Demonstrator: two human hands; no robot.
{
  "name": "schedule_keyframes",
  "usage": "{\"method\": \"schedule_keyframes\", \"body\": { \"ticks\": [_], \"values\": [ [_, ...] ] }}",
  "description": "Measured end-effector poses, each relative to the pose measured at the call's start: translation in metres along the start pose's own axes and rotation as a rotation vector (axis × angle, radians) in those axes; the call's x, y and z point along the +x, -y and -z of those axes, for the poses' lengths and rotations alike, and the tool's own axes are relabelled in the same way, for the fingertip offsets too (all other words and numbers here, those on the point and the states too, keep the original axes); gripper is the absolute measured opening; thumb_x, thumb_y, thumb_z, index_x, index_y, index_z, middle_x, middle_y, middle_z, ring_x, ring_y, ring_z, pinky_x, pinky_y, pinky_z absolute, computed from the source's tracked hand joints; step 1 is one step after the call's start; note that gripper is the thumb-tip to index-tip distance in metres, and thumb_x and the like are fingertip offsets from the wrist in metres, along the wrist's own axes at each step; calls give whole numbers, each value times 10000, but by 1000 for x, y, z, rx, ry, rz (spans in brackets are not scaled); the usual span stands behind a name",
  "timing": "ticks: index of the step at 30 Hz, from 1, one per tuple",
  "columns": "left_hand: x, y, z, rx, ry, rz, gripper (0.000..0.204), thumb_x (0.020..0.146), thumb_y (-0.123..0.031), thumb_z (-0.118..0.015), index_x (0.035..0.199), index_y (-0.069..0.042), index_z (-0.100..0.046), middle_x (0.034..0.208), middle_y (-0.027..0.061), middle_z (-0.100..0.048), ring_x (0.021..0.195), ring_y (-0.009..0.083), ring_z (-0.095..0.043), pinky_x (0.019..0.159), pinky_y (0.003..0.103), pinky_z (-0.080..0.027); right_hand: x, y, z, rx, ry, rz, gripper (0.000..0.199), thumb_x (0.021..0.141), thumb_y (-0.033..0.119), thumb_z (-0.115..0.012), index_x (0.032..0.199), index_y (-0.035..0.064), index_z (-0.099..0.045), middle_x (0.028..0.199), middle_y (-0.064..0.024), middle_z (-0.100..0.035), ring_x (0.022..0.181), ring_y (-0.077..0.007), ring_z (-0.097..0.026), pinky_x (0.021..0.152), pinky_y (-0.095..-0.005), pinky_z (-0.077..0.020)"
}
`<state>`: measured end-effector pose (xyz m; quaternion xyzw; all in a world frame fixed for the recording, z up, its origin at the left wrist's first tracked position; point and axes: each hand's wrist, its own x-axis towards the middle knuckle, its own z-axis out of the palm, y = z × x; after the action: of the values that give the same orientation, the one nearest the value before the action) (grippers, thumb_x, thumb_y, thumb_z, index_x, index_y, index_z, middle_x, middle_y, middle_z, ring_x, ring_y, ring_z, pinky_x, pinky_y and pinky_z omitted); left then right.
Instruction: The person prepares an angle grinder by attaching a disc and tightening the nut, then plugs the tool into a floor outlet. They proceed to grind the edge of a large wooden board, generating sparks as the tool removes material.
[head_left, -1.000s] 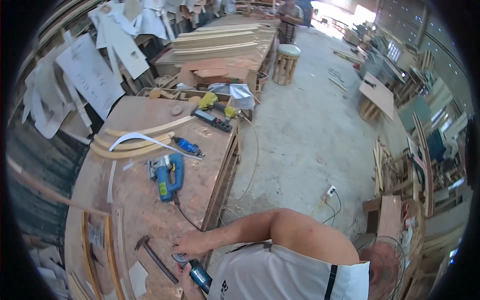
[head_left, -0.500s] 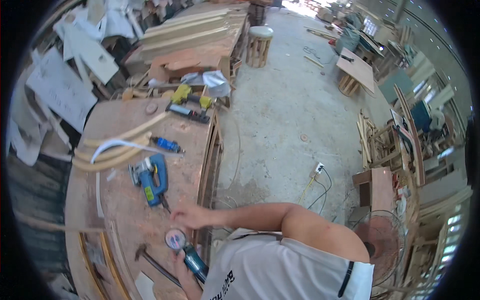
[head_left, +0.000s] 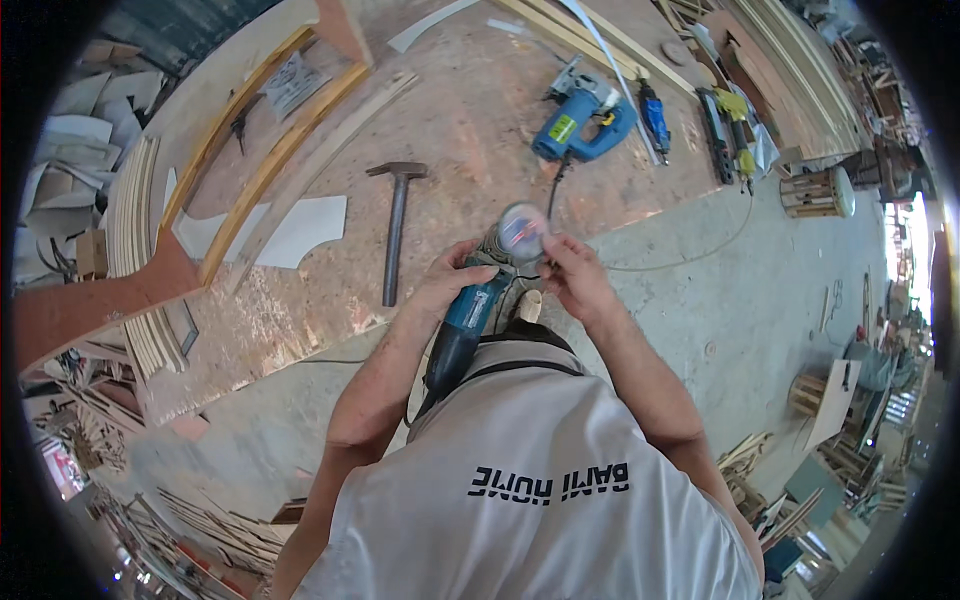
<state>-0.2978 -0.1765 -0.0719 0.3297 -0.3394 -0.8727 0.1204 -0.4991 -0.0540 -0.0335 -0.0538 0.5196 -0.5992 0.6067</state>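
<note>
A blue angle grinder is held in front of my chest, over the front edge of the wooden workbench. My left hand is wrapped around its body just behind the head. Its round disc faces up. My right hand pinches the disc's right edge with its fingertips. The grinder's black cable drops from its rear end by my shirt.
A hammer lies on the bench left of the grinder. A blue jigsaw, a small blue tool and a yellow tool lie further back. A curved wooden frame and a white cut-out lie left. A stool stands right.
The view has swung round over the bench. The grinder has come up from the bench edge to my chest, and my right hand has moved from the benchtop onto its disc.
</note>
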Motion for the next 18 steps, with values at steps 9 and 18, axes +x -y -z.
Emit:
{"method": "schedule_keyframes", "body": {
  "ticks": [9, 18],
  "values": [
    [-52, -9, 128, -288, -458, -51, 505, 825, -162, -775, 1249, -2, -552, 1007, 106, -675, 866, 204, -680, 747, 369, -587, -28, -13, 37, 82, -341, 58, 153, 919, 273, -678, 920, 146, -593, 748, 29, -562, 657, -107, -556, 511, -238, -407],
    [-110, -55, 302, -31, -583, -253, 528, 834, -131, -769, 1284, 12, -533, 1040, 74, -660, 920, 165, -645, 784, 303, -544, -18, -61, 34, -38, -433, -106, 183, 932, 268, -663, 834, 152, -561, 717, 32, -553, 607, -93, -544, 465, -229, -388]
  ]
}}
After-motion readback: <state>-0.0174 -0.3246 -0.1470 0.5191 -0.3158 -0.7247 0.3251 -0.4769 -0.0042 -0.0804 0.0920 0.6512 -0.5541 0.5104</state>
